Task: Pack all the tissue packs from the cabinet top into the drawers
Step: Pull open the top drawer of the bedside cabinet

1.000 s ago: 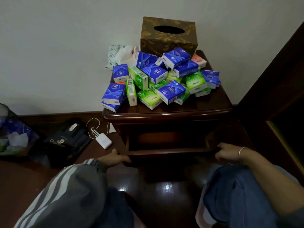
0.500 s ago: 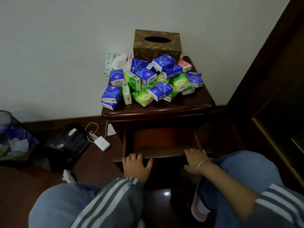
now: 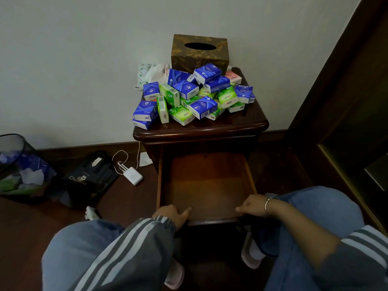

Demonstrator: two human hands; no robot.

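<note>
Both hands (image 3: 174, 214) grip the open drawer's (image 3: 207, 185) front (tissue packs (image 3: 195, 95) above).

My drawer (image 3: 206, 185) pulled out, bare inside, open from above, my hands (image 3: 175, 214) on its front edge, cabinet top (image 3: 247, 120) overhanging its back.

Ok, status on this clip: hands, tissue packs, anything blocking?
Left hand and right hand both gripping the front edge of the open drawer. Tissue packs all piled on the cabinet top, none packed. Drawer bare, nothing blocking.
</note>
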